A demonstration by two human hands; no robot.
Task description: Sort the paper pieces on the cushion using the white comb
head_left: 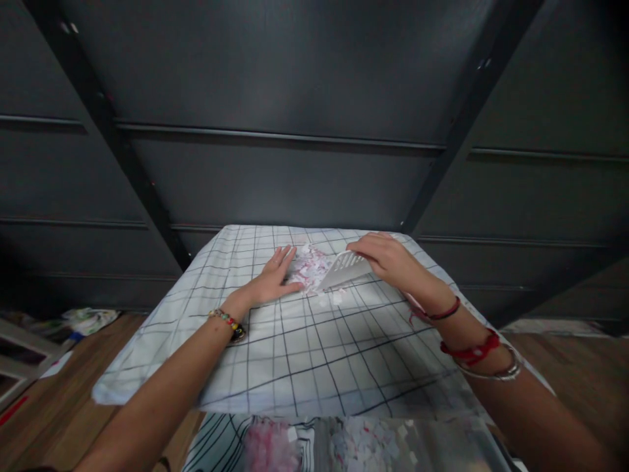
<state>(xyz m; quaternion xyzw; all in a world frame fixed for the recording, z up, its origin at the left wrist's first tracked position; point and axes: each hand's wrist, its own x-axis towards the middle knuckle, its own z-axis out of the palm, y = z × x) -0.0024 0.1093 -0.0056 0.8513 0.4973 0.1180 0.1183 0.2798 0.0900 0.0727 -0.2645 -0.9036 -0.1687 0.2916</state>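
A small heap of white and pink paper scraps [310,267] lies on the checked cloth [314,347] covering the table. My left hand [276,276] rests with fingers spread along the heap's left side, thumb toward its near edge. My right hand [381,257] grips the upper edge of a thin white slotted plate [344,270]. That plate is tilted, its lower edge down on the cloth at the heap's right side. A few loose pale scraps [337,297] lie just in front of the plate.
Close to my body, transparent containers or bags hold pink fluffy material [272,446] and pale paper bits [368,446]. A dark panelled wall [295,177] rises behind the table. White slatted furniture [29,360] stands on the wooden floor at left.
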